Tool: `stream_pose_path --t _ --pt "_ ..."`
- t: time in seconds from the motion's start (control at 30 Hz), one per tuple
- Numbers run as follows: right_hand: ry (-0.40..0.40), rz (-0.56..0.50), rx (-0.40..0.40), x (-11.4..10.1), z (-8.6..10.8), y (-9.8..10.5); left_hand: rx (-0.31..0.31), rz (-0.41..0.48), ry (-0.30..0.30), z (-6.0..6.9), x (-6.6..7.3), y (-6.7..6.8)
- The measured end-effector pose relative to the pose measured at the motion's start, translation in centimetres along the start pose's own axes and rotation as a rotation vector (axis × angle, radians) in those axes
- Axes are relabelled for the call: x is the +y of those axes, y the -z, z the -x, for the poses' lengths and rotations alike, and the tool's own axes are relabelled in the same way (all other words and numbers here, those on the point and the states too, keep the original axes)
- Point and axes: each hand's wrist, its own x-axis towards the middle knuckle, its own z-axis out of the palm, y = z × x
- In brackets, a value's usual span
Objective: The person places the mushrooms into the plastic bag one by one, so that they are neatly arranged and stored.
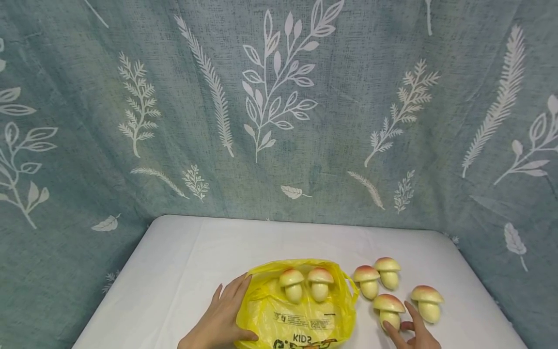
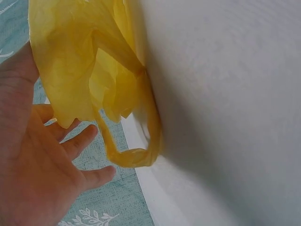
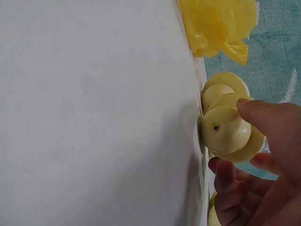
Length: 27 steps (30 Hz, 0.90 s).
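Note:
A yellow plastic bag [image 1: 301,310] lies on the table with its mouth open. Two toy mushrooms, the left one [image 1: 293,286] and the right one [image 1: 320,285], are inside it. My left hand [image 1: 224,310] rests along the bag's left side, its fingers spread and touching the rim; the left wrist view shows the bag's handle loop [image 2: 153,117] beside the fingers. With thumb and fingertips my right hand [image 1: 411,332] pinches a toy mushroom [image 1: 389,309] right of the bag. The right wrist view shows that mushroom's round stem end [image 3: 225,129] between them.
Two more mushrooms, a left one [image 1: 367,281] and a farther one [image 1: 388,272], stand just right of the bag. Another mushroom [image 1: 428,303] is right of my right hand. A white cloth covers the table [image 1: 209,252]; a patterned green-blue curtain [image 1: 279,184] hangs behind.

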Motion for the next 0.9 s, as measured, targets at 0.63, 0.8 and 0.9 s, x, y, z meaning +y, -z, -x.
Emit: stream_pose_path --t 0.63,0.8,0.9 --pt "-0.031 -0.115 0.001 0.7 -0.9 -1.2 0.01 -0.001 -0.014 -0.1 -0.1 0.1" --pt "-0.037 -0.155 0.012 1.2 -1.3 -1.8 0.006 0.003 -0.015 -0.1 -0.1 0.1" --pt "-0.053 -0.177 0.003 1.1 -1.4 -1.9 0.001 0.006 -0.011 -0.1 -0.1 0.2"
